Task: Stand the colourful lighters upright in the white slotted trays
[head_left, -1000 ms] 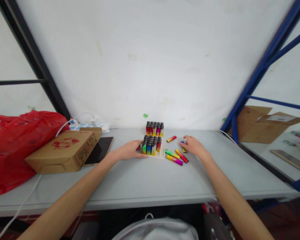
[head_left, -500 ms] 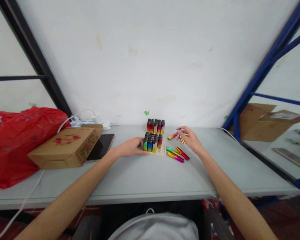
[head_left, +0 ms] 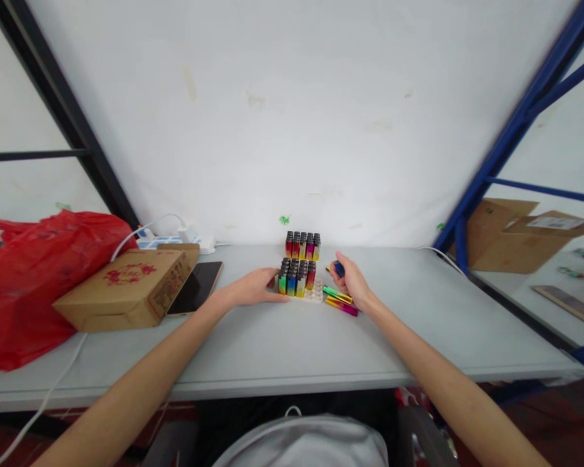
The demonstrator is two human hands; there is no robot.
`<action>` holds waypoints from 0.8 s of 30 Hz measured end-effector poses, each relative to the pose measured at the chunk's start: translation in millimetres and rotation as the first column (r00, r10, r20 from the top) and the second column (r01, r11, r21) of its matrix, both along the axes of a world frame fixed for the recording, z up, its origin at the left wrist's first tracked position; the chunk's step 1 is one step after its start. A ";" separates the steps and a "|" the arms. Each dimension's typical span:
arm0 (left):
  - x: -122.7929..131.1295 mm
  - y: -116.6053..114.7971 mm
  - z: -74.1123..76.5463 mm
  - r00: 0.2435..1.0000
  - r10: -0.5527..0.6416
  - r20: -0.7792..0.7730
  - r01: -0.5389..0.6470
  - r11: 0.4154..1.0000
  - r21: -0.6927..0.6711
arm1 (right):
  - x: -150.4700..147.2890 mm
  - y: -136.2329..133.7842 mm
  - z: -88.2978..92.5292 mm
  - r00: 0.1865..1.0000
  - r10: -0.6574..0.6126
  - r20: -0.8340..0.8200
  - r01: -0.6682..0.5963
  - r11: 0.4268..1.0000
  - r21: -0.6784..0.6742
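Upright lighters (head_left: 292, 285) with black tops stand in rows in a white holed tray (head_left: 313, 298), whose right part shows bare holes. My left hand (head_left: 257, 286) grips the left side of this tray, thumb along the front and fingers behind. My right hand (head_left: 352, 280) is closed around a lighter (head_left: 339, 268), of which only a dark blue end shows. Beneath that hand lie a green-and-yellow lighter (head_left: 335, 294) and a purple-and-yellow lighter (head_left: 341, 306); others are partly covered by the hand.
A second group of upright lighters (head_left: 302, 246) stands behind, near the wall. To the left are a cardboard box (head_left: 126, 285), a phone (head_left: 197, 285), a red plastic bag (head_left: 53, 279) and a power strip (head_left: 207, 244). A blue metal frame (head_left: 506, 143) rises at the right.
My right hand has turned over and moved slightly left and down, its fingers now wrapped around the lighter. It now covers the red loose lighter. My left hand stays on the tray.
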State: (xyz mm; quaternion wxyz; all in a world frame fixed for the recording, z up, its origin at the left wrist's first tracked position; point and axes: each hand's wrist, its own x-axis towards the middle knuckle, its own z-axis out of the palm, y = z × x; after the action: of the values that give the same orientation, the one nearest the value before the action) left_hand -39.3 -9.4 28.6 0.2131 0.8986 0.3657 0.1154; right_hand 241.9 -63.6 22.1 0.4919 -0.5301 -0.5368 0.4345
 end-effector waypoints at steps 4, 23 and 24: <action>0.0 -0.2 -0.4 1.000 -0.004 0.020 0.004 1.000 0.001 | -4.7 -2.7 -1.5 0.981 -0.079 0.176 0.048 0.984 0.171; -1.2 1.1 -3.3 0.999 0.004 0.044 -0.003 1.000 -0.020 | 10.1 -10.7 10.0 0.902 -0.011 0.431 -0.201 0.874 0.442; -1.1 1.2 -3.3 0.999 0.005 0.044 -0.004 1.000 -0.017 | 10.9 -11.9 11.6 0.866 -0.053 0.498 -0.232 0.839 0.493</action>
State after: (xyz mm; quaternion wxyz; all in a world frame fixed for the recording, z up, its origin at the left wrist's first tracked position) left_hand -40.4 -8.2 25.3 0.2284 0.8933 0.3639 0.1323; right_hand 252.7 -75.5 33.7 0.4454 -0.4371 -0.7687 0.1404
